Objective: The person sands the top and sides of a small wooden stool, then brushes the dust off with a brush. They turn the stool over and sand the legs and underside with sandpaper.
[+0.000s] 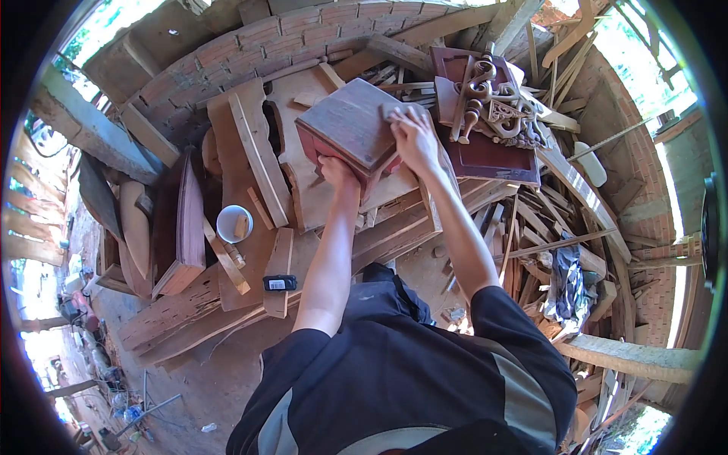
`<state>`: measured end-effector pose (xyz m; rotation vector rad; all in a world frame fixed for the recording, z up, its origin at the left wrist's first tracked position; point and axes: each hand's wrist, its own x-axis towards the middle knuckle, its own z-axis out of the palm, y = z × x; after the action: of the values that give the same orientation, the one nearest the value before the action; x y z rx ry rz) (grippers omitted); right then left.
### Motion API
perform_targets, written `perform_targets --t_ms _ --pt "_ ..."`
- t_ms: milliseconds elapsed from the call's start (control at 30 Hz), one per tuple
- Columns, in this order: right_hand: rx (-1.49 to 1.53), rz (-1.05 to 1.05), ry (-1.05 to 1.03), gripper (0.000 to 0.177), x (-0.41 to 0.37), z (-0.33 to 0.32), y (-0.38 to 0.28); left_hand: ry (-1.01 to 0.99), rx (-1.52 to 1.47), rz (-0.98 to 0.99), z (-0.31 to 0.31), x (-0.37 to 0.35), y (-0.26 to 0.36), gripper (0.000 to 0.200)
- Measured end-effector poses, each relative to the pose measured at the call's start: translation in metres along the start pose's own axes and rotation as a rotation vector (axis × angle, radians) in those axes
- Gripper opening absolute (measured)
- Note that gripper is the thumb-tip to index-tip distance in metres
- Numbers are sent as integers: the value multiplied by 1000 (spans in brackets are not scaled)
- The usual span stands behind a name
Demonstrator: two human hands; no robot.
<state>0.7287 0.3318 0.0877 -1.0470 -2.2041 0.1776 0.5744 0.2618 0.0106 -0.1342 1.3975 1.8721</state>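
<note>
A wooden box-like piece (345,125) with a flat, worn brown top and reddish sides rests tilted on the workbench boards in front of me. My left hand (337,173) is closed on its near side, below the top's edge, with the fingers partly hidden. My right hand (417,142) presses on the top near the right edge, fingers bent down. Under those fingertips a small dark flat piece shows, too covered to name. Beneath and behind the box lies a light wooden board (292,106) with a curved cut-out.
A white cup (235,224) and a black object with a white label (280,283) sit to the left. Carved wood ornaments (485,98) lie on dark red panels (493,163) at the right. Scrap wood (531,227) is heaped beyond my right arm. A brick wall (250,53) stands behind.
</note>
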Motion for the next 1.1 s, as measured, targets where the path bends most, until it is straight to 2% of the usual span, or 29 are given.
perform_targets --t_ms 100,167,233,367,400,433,467,500,567,633,667,700,767,833,867,967,1033,1100 --pt "74 -136 -91 27 -24 -5 -48 -63 -67 38 -3 5 -4 66" --pt "191 -180 -162 27 -38 -17 -82 -159 98 142 -5 -6 2 68" --pt "258 -280 -217 28 -47 -25 -95 -177 70 125 -8 6 -9 68" --pt "312 -310 -231 27 -44 -27 -87 -245 -52 55 -19 62 -53 71" --pt "314 -301 -233 27 -41 -27 -83 -245 94 99 -19 66 -48 68" --pt "314 -290 -237 27 -39 -28 -78 -246 95 95 -19 64 -49 68" --pt "290 -280 -233 28 -35 -30 -71 -256 -18 88 -18 62 -52 66" --pt "290 -279 -234 28 -31 -30 -62 -264 -130 81 -14 42 -38 65" --pt "223 -213 -156 26 -22 -24 -39 -216 -95 107 2 -20 9 62" --pt "181 -197 -126 27 -12 -20 -17 -102 -161 -72 11 -47 33 64" --pt "228 -153 -129 27 -8 -19 -8 -87 -143 -74 14 -59 42 65" --pt "276 -111 -132 27 -3 -19 0 -89 -141 -74 12 -49 30 65" --pt "175 -115 -105 28 6 -23 11 -62 -48 -32 6 -22 11 65" --pt "171 42 -97 29 14 -23 22 -32 39 13 3 6 -7 65" --pt "159 58 -107 32 18 -20 30 -16 81 35 -1 19 -16 65" --pt "119 43 -78 33 17 -10 32 28 212 92 -11 55 -46 65" --pt "101 2 32 34 7 2 22 22 162 82 -11 43 -37 65" --pt "131 -49 -1 34 -5 -1 6 22 119 75 -13 36 -27 65"
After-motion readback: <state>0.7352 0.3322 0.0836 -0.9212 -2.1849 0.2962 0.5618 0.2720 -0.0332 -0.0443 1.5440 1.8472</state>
